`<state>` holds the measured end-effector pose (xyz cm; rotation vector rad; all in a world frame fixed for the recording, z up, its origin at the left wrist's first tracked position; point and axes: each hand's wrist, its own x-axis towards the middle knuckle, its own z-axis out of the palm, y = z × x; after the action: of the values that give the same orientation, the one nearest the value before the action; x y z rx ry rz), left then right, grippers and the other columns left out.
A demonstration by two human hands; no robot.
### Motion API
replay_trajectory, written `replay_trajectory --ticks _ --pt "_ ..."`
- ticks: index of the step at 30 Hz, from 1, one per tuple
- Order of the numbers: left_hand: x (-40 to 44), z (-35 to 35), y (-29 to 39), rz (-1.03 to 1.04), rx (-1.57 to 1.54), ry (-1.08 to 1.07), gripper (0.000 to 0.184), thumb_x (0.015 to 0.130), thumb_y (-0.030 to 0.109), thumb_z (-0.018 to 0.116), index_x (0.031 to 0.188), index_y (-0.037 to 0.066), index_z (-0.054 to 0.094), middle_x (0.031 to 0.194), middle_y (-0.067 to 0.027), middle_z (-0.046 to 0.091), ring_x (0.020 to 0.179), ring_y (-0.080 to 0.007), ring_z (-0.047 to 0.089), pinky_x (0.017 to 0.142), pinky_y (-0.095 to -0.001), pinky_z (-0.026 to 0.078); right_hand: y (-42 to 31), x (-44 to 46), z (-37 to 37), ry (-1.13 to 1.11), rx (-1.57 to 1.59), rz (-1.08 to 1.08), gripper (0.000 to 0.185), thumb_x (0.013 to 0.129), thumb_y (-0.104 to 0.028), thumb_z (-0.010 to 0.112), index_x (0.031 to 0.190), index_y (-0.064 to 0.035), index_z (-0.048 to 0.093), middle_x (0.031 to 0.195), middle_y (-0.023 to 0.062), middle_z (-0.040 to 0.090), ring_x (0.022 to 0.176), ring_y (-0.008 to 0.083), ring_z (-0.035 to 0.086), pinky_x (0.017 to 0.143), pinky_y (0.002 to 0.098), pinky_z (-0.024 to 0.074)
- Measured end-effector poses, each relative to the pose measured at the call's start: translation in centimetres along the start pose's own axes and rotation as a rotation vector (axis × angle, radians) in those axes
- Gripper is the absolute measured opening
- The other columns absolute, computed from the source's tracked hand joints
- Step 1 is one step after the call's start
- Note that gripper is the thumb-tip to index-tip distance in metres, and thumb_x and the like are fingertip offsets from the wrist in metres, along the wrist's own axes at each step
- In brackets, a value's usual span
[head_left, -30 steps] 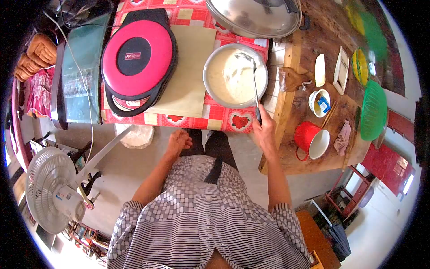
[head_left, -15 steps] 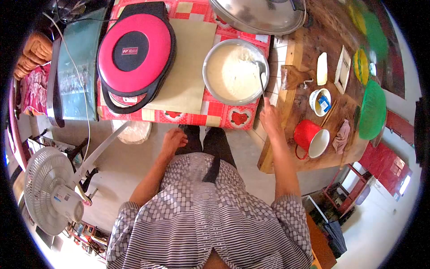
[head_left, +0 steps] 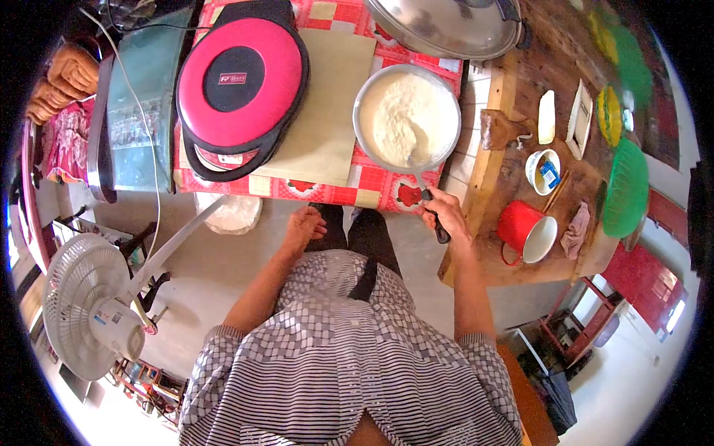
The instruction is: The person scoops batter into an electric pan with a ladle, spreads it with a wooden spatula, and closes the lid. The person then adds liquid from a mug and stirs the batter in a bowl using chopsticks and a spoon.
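My right hand (head_left: 448, 214) grips the black handle of a long metal spoon (head_left: 420, 178) at the front rim of a metal bowl (head_left: 360, 134). The spoon's head is sunk in the pale, thick batter (head_left: 394, 123) in that bowl, so its shape is hidden. A lumpier, floury mound shows in the middle of the batter. My left hand (head_left: 305, 227) hangs just off the table's front edge, fingers loosely bent and holding nothing. Left of the bowl stands a closed pink and black electric griddle (head_left: 279, 82) with its handle toward me.
A large metal lid (head_left: 446, 26) lies behind the bowl. On the wooden table (head_left: 491, 256) at right are a red mug (head_left: 517, 227), a small cup (head_left: 535, 167) with a blue packet, chopsticks (head_left: 556, 192) and a green basket (head_left: 625, 186). A white fan (head_left: 93, 308) stands at left.
My right hand has drawn back and turned on the handle. The spoon has swung from the bowl's right side to its front, and the batter's mound has changed shape. The view shifted slightly.
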<state>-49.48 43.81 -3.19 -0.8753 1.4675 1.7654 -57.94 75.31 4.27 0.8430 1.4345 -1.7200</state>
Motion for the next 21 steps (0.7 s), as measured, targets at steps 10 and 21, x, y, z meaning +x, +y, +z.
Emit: replay_trajectory --ticks 10,21 --pt "-0.4 -0.6 0.7 0.003 0.006 0.004 0.023 0.085 0.02 0.049 0.096 0.001 0.049 0.079 -0.0115 0.058 0.063 -0.0176 0.059 0.055 -0.0269 0.05 1.2 0.2 0.6 -0.232 0.506 0.003 0.023 0.079 -0.004 0.047 0.101 0.0024 0.046 0.072 0.0087 0.052 0.043 0.0072 0.038 0.037 0.0205 0.031" --pt "-0.5 -0.2 0.9 0.034 0.006 -0.033 0.022 0.085 0.02 0.05 0.095 0.001 0.05 0.079 -0.0113 0.058 0.064 -0.0175 0.059 0.054 -0.0262 0.05 -3.2 -2.1 2.5 0.416 -0.629 -0.44 0.042 0.075 -0.003 0.052 0.117 0.0012 0.048 0.071 0.0123 0.059 0.053 0.0208 0.053 0.05 0.0292 0.0419"
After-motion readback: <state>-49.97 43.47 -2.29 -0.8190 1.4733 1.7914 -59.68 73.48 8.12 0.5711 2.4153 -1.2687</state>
